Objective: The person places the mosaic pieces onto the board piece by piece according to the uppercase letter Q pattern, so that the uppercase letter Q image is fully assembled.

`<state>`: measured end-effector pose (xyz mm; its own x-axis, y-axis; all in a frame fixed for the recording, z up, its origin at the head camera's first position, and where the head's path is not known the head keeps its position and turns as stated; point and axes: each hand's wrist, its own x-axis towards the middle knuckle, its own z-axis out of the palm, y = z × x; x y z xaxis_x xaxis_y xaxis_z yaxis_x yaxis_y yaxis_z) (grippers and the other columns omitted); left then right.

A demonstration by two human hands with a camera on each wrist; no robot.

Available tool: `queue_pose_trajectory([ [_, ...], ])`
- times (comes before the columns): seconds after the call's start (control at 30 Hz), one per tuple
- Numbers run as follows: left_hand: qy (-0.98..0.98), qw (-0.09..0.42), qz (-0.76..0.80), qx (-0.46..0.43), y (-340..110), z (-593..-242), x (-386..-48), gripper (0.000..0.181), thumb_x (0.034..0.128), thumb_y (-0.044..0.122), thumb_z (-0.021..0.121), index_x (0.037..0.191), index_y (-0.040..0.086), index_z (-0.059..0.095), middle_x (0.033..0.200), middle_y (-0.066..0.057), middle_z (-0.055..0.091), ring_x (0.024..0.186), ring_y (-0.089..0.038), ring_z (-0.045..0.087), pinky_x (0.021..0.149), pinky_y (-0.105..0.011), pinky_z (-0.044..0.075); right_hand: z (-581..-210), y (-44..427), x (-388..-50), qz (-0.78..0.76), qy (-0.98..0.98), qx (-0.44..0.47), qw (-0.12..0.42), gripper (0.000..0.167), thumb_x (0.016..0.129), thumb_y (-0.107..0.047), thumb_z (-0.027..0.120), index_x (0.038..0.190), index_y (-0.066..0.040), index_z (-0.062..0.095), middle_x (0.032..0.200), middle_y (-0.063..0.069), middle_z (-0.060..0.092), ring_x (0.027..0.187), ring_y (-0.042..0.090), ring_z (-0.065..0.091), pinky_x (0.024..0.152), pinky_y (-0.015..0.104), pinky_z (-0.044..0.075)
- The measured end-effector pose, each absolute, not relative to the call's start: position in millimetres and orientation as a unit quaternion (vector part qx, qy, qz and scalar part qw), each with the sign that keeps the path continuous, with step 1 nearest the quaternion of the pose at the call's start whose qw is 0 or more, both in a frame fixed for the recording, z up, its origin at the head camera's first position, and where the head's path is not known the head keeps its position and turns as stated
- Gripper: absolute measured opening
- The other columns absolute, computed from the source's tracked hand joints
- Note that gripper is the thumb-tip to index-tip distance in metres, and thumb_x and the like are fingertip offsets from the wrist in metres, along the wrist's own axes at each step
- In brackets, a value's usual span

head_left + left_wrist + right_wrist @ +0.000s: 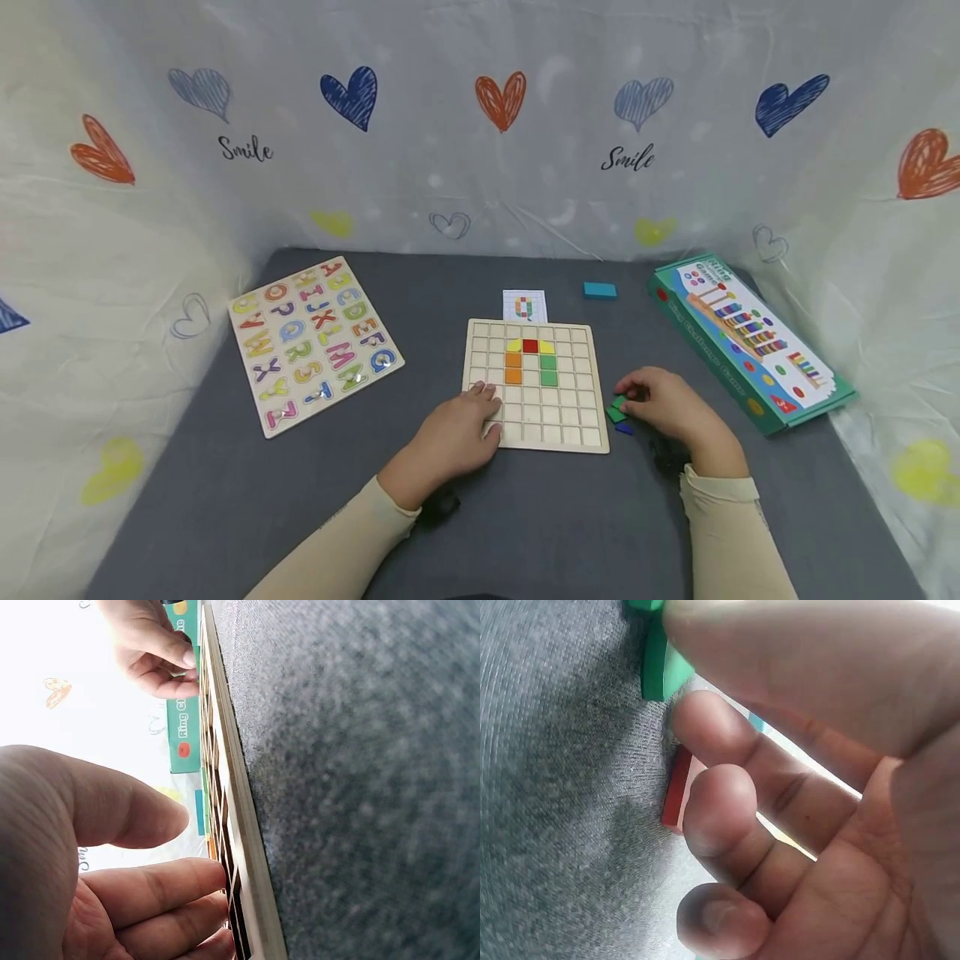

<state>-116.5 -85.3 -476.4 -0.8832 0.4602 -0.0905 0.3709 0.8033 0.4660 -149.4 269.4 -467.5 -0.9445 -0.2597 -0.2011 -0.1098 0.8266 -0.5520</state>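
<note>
A wooden grid board lies mid-table, with a red tile, yellow corner pieces, orange tiles and green tiles set in an arch. My left hand rests on its left edge, fingers extended, thumb apart in the left wrist view. Just right of the board, my right hand pinches a green piece low at the table; the index fingertip is hidden behind the thumb. Another green piece and a blue piece lie beside it. A red piece shows beneath the curled fingers.
A small pattern card touches the board's far edge. Behind to the right lies a blue block. A green game box stands at the right, and an alphabet puzzle board lies at the left. A printed curtain encloses the table.
</note>
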Motion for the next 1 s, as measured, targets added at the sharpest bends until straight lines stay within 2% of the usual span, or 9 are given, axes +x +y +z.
queue_pose_trajectory([
  [0.23, 0.944, 0.106, 0.225, 0.217, -85.8, -475.7, -116.6, 0.047, 0.1047, 0.029, 0.065, 0.145, 0.005, 0.071, 0.161, -0.012, 0.059, 0.158, -0.032, 0.048, 0.126, -0.052, 0.044, -465.2, 263.9, -149.8, -0.27, 0.949, -0.088, 0.14, 0.009, 0.098, -0.009, 0.079, 0.106, -0.005, 0.078, 0.1, 0.01, 0.07, 0.085, 0.021, 0.061, 0.075, 0.038, 0.051],
  [0.47, 0.944, 0.105, 0.224, 0.22, -85.6, -476.3, -116.7, 0.048, 0.1055, 0.029, 0.064, 0.146, 0.005, 0.07, 0.162, -0.012, 0.058, 0.158, -0.031, 0.047, 0.126, -0.051, 0.043, -462.3, 259.8, -148.8, -0.273, 0.948, -0.081, 0.143, 0.007, 0.098, -0.008, 0.078, 0.101, -0.006, 0.072, 0.087, 0.006, 0.067, 0.076, 0.019, 0.059, 0.069, 0.035, 0.049],
  [0.63, 0.943, 0.101, 0.221, 0.228, -86.0, -475.5, -116.8, 0.047, 0.1056, 0.027, 0.064, 0.145, 0.004, 0.07, 0.161, -0.014, 0.058, 0.157, -0.033, 0.048, 0.126, -0.052, 0.044, -453.0, 251.5, -149.4, -0.287, 0.95, -0.062, 0.102, 0.006, 0.102, -0.011, 0.076, 0.104, -0.008, 0.071, 0.09, 0.006, 0.069, 0.079, 0.02, 0.06, 0.071, 0.036, 0.05],
  [0.8, 0.943, 0.102, 0.221, 0.227, -86.4, -474.1, -117.2, 0.046, 0.1051, 0.027, 0.064, 0.145, 0.003, 0.071, 0.161, -0.013, 0.059, 0.157, -0.032, 0.049, 0.126, -0.051, 0.044, -436.9, 223.5, -154.8, -0.321, 0.942, -0.073, 0.06, 0.01, 0.105, -0.011, 0.071, 0.114, -0.006, 0.072, 0.099, 0.01, 0.073, 0.088, 0.024, 0.065, 0.077, 0.039, 0.055],
  [1.0, 0.942, 0.102, 0.224, 0.23, -86.3, -475.5, -117.4, 0.047, 0.1057, 0.027, 0.064, 0.145, 0.002, 0.07, 0.161, -0.015, 0.058, 0.157, -0.033, 0.049, 0.126, -0.052, 0.044, -439.7, 171.2, -164.0, -0.378, 0.915, -0.109, 0.092, 0.012, 0.107, -0.009, 0.069, 0.118, -0.006, 0.072, 0.1, 0.009, 0.076, 0.088, 0.022, 0.074, 0.078, 0.038, 0.061],
])
